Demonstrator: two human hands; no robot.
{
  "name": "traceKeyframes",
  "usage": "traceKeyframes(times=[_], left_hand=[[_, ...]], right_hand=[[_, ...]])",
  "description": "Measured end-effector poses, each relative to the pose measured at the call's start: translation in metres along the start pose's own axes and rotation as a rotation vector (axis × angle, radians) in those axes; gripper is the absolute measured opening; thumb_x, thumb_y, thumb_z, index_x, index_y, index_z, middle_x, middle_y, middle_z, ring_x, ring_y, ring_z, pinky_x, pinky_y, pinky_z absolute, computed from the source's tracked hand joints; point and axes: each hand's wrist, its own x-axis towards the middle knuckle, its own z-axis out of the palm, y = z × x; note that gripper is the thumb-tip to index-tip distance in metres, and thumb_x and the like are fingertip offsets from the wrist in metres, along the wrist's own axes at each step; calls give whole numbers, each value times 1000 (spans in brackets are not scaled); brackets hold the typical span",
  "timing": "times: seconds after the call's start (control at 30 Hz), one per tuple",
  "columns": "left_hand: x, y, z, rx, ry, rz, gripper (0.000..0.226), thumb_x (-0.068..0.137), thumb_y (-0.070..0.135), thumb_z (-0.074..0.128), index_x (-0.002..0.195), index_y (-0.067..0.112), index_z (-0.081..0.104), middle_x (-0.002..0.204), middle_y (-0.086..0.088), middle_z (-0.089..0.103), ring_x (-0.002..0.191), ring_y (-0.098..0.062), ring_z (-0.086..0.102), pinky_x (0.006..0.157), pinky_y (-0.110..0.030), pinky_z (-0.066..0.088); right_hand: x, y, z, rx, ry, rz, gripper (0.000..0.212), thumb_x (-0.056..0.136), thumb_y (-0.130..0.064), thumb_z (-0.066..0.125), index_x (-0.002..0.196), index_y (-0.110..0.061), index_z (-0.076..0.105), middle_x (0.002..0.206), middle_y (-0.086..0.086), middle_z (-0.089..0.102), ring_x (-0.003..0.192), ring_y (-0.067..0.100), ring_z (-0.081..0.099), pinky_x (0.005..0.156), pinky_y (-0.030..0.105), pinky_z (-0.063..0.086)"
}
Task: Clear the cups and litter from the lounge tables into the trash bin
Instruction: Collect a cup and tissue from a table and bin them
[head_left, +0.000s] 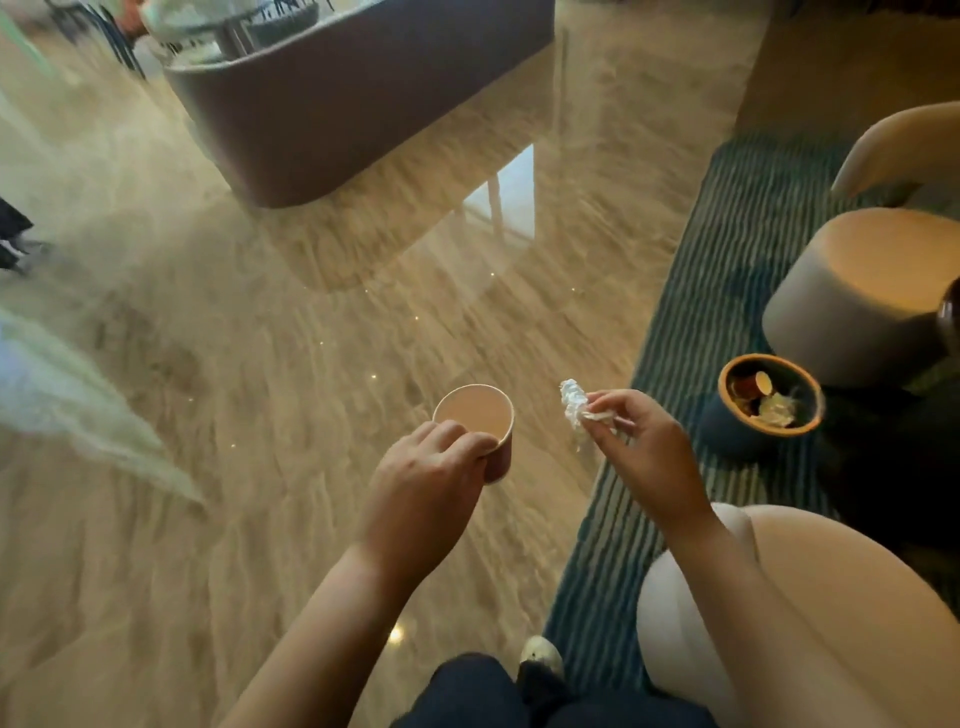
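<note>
My left hand (431, 467) grips a brown paper cup (480, 415) by its rim; the cup is upright and looks empty inside. My right hand (639, 441) pinches a crumpled white tissue (574, 402) between thumb and fingers. Both hands hover over the glossy marble floor. To the right, on the striped carpet, stands a small dark blue trash bin (727, 431) with an orange rim; a red cup and crumpled litter lie inside it. The bin is apart from my right hand, a short way to its right.
A round grey pouf (831, 322) stands behind the bin, and a pale chair back (904, 145) beyond it. A cream rounded seat (831, 623) is at the lower right. A large purple sofa (332, 114) stands across the floor. My shoe (540, 657) shows below.
</note>
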Motion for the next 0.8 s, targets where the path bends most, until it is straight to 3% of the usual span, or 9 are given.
traceKeyframes(times=[0.1,0.23,0.3,0.4,0.57,0.67,0.8], left_hand=[[56,-15,24,-37,-11,58,12,79,8,68,90,10,70,80,-3,65,71,-25,63,59,-36,53],[141,-25,70,-67,-68,207,14,82,15,58,91,11,69,81,-1,65,73,-23,64,60,-34,54],[187,-29,98,-102,-101,256,10,81,12,64,90,12,68,81,0,65,73,-23,63,60,-34,54],[259,-32,143,-175,-189,321,19,74,6,74,90,15,68,81,3,64,73,-22,62,59,-34,52],[381,-24,218,-256,-356,458,16,76,14,65,84,27,60,80,13,60,72,-13,58,55,-26,47],[444,-2,272,-287,-503,509,17,79,14,67,88,28,62,91,13,62,85,-11,57,64,-19,41],[508,48,338,-313,-644,598,15,84,17,63,96,26,64,103,10,63,95,-10,55,75,-18,39]], right_hand=[[40,12,-10,-28,30,1,8,83,-16,69,90,-16,66,99,-11,67,95,0,62,82,14,48],[92,42,-38,-97,99,52,10,83,-14,70,92,-14,66,97,-6,67,94,4,63,81,16,49],[116,63,-57,-136,159,99,11,82,-12,70,91,-16,66,95,-8,67,92,3,62,81,16,48],[152,98,-87,-171,262,228,13,82,-12,70,89,-22,65,90,-8,67,87,4,63,77,17,48],[203,152,-134,-128,549,467,5,84,-23,68,86,-25,64,83,-9,69,81,4,65,71,17,49],[229,183,-160,-128,671,569,7,84,-16,68,87,-21,64,85,-7,68,81,4,64,72,21,49],[253,224,-204,-105,786,671,13,83,-13,67,84,-25,61,81,-12,67,78,-4,62,64,7,43]])
